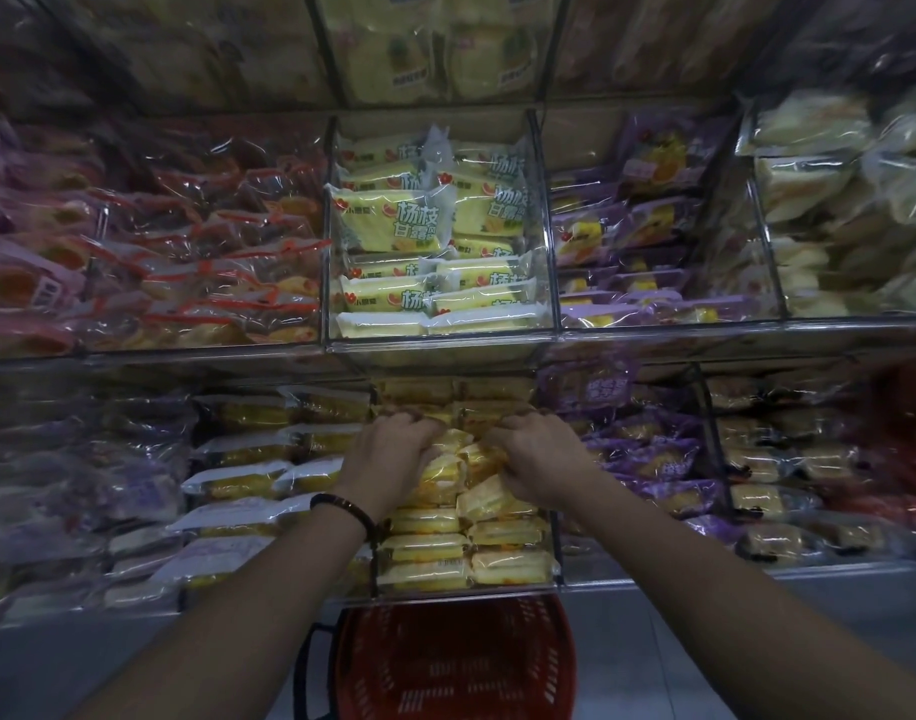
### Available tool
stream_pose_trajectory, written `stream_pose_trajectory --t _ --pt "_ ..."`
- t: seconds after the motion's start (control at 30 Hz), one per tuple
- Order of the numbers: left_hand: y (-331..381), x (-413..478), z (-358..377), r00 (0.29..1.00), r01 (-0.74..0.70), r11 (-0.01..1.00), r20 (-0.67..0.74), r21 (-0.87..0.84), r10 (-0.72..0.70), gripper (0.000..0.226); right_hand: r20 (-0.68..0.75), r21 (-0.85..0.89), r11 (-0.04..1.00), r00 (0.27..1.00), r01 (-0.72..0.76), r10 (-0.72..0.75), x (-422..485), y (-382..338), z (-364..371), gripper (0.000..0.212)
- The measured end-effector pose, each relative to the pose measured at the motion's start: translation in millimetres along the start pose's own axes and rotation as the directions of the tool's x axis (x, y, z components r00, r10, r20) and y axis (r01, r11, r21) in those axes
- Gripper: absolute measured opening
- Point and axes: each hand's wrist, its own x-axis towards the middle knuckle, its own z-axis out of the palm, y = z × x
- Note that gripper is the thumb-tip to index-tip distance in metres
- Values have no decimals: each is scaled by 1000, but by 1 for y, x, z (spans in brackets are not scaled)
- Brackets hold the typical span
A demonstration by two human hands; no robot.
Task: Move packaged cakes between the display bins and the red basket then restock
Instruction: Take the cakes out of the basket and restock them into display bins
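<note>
Both my hands reach into the middle lower display bin (pixel 554 558), a clear bin filled with yellow packaged cakes (pixel 508 563). My left hand (pixel 388 454), with a dark bead bracelet on its wrist, curls its fingers over a bunch of cakes (pixel 440 475) in the middle of the bin. My right hand (pixel 539 454) grips the same loose heap from the right. Several cakes between the hands are tilted up. The red basket (pixel 456 662) stands on the floor directly under the bin, and no cakes show in its visible part.
Above is a bin of pale yellow packs (pixel 435 236). Red-wrapped packs (pixel 160 252) fill the upper left bin, purple packs (pixel 648 241) the upper right. White-and-yellow packs (pixel 258 459) lie left of the lower bin, purple ones (pixel 648 459) to its right. Grey floor lies beside the basket.
</note>
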Motion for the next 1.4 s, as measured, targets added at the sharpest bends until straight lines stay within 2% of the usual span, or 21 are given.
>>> stream_pose_trajectory --t 0.13,0.27,0.43,0.7,0.97,1.13,1.2,1.27,1.33,1.4 --pt "-1 1 -3 1000 -20 999 24 40 19 20 -21 -38 995 996 -90 89 3 -4 6 41" --pt "-4 -1 -7 1000 -20 1000 15 14 20 21 -25 -133 988 997 -82 79 0 -11 11 33" --pt "-8 -2 -10 999 -35 999 6 37 35 22 -125 -156 978 985 -135 117 -1 -5 5 32" --pt "-9 3 -11 999 -22 987 -20 159 26 20 -36 -148 962 974 -228 225 11 -20 1 21" --pt "-8 7 -2 999 -43 984 3 174 43 30 28 -30 975 975 -220 221 15 -22 21 39" --pt "-7 0 -4 996 -48 996 -74 72 53 25 -109 111 985 983 -134 146 -2 -10 17 38" --pt "-6 -8 -7 989 -63 997 -130 42 68 22 -206 117 990 973 -78 101 -14 -2 16 32" --pt "-4 -18 -7 984 -104 992 -136 67 112 23 -246 96 995 969 5 19 -29 4 17 32" --pt "-1 -27 -3 985 -142 986 -85 83 149 29 -183 80 992 980 96 -80 -43 6 21 40" --pt "0 -34 2 991 -128 987 -14 98 130 38 -43 45 991 992 124 -123 -51 3 26 49"
